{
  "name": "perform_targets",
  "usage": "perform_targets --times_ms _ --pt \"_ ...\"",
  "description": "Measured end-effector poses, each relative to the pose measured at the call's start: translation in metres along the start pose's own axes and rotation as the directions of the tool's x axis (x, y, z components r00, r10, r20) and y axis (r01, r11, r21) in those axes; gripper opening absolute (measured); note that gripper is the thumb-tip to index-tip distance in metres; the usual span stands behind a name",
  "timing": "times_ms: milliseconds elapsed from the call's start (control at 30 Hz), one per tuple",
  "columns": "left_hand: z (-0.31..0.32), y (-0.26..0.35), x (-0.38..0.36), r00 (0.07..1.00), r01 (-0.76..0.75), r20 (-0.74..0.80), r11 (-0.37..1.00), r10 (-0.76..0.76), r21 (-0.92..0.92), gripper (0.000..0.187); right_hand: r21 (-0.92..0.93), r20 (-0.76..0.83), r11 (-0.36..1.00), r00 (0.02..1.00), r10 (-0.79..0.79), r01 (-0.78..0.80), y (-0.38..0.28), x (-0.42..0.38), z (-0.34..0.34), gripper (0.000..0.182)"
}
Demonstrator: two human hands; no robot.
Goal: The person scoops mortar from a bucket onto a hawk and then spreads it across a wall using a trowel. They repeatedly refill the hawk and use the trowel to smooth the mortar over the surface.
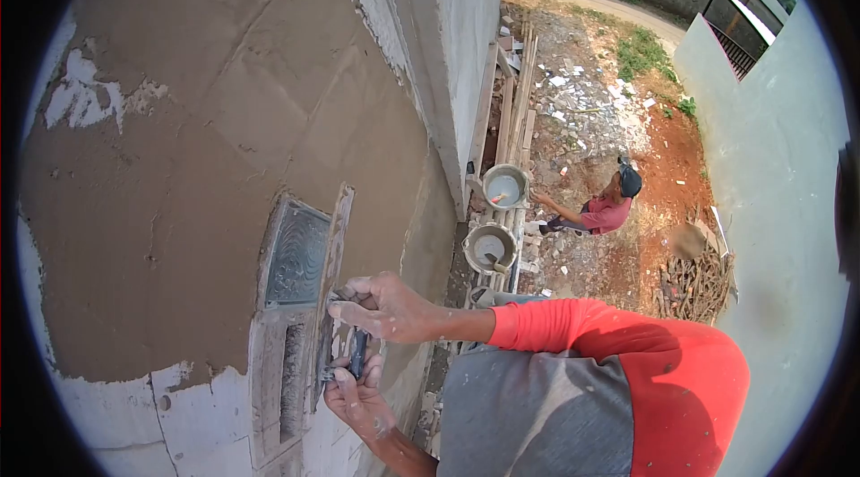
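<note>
A plastering trowel with a black handle is held against the window edge, its blade seen nearly edge-on. My left hand grips its lower end, thumb and fingers closed beside the handle. My right hand is bent over the upper end with its fingers pinched together. Both hands are smeared with mortar. Just behind them are the pale frame strip and a patterned glass block, with a narrow vent slot below. Wet brown plaster covers most of the wall around these.
Bare white blocks show along the wall's bottom. Two mortar buckets stand on planks to the right. A person in a red shirt reaches to the farther bucket. Rubble and a stick pile lie on the ground.
</note>
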State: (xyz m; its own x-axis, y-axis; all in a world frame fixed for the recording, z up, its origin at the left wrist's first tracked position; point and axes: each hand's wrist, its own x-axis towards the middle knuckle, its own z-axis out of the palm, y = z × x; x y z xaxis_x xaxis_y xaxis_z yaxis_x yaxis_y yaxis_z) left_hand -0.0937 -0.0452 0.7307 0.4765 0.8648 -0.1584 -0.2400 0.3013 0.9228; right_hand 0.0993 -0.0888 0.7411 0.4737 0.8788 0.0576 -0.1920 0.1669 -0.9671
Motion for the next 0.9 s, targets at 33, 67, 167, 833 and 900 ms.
perform_targets --times_ms 33,67,167,833,900 --pt "0.000 0.001 0.000 1.000 -0.009 0.005 1.000 0.009 -0.004 0.038 -0.017 -0.008 1.000 1.000 -0.003 0.003 -0.001 -0.002 0.000 0.036" --pt "0.002 0.003 0.000 1.000 -0.016 0.013 1.000 0.017 -0.009 0.037 -0.021 -0.014 1.000 1.000 0.007 -0.007 0.001 -0.002 0.000 0.035" --pt "0.006 0.006 0.003 1.000 -0.018 0.009 1.000 0.018 -0.019 0.034 -0.052 -0.041 0.998 0.999 0.030 -0.033 0.008 -0.003 0.001 0.034" --pt "0.044 0.081 0.082 0.990 -0.140 -0.047 0.988 0.137 -0.071 0.031 0.146 -0.277 0.987 0.960 -0.030 0.073 -0.052 0.089 0.041 0.032" --pt "0.046 0.088 0.096 0.992 -0.118 -0.052 0.990 0.114 -0.072 0.031 0.138 -0.292 0.988 0.956 -0.030 0.074 -0.058 0.101 0.043 0.036"
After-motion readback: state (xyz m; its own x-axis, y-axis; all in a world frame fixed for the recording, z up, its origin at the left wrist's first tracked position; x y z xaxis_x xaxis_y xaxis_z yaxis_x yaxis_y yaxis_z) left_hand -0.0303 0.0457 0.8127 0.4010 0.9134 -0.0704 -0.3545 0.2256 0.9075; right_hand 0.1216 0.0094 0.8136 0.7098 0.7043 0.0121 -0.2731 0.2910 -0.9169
